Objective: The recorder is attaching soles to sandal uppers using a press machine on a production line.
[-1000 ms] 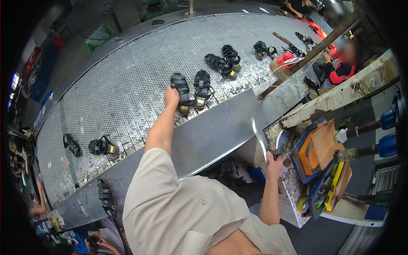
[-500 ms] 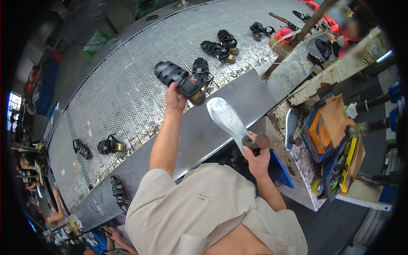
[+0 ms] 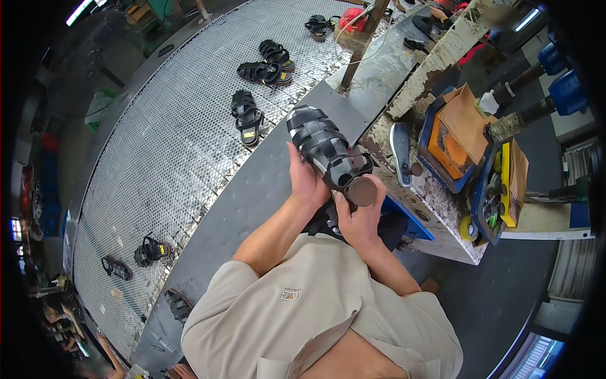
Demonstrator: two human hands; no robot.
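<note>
A black strappy sandal [image 3: 323, 146] is held up in front of my chest, over the grey metal ledge [image 3: 259, 189]. My left hand [image 3: 305, 179] grips its left side. My right hand [image 3: 357, 215] clasps the heel end from below, where a round brown end of a last [image 3: 362, 191] sticks out of the sandal. Both hands are shut on it. One single black sandal [image 3: 246, 116] lies on the perforated metal belt [image 3: 158, 145] just beyond the ledge.
More black sandals [image 3: 268, 64] lie farther along the belt, and others [image 3: 151, 251] at its near left. A grey shoe last [image 3: 400, 145] stands on the dirty workbench [image 3: 429, 183] to my right, beside orange and blue boxes [image 3: 454, 129] with tools.
My left hand has picked a black sandal off the belt and brought it to my chest. The right hand's grey last is now inside the sandal, and both hands hold it.
</note>
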